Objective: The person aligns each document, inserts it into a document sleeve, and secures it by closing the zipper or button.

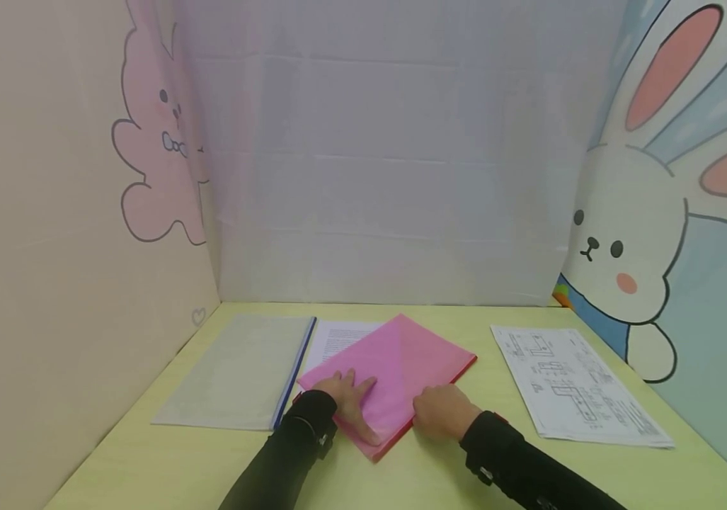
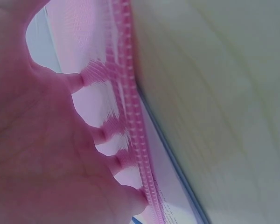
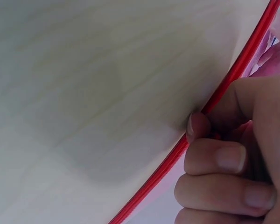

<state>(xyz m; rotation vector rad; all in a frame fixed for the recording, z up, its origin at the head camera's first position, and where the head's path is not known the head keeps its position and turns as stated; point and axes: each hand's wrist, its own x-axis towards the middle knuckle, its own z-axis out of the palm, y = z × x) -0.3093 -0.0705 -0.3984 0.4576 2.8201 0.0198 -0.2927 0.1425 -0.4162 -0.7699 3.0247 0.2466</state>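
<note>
A pink mesh zip pouch (image 1: 401, 361) with a red zip edge lies tilted on the yellow-green table (image 1: 146, 460). My left hand (image 1: 347, 397) rests flat on its near left part, fingers spread and straight. In the left wrist view the left hand (image 2: 46, 154) presses against the pink mesh (image 2: 126, 93). My right hand (image 1: 439, 414) is at the pouch's near right edge with its fingers curled. In the right wrist view the right hand (image 3: 224, 163) pinches the red zip edge (image 3: 233, 79) between thumb and fingers.
A clear folder with a blue spine (image 1: 236, 372) lies left of the pouch, and a printed sheet (image 1: 338, 338) sticks out beneath it. A stack of sheets with line drawings (image 1: 576, 386) lies at the right. Cartoon-printed walls close in the table on three sides.
</note>
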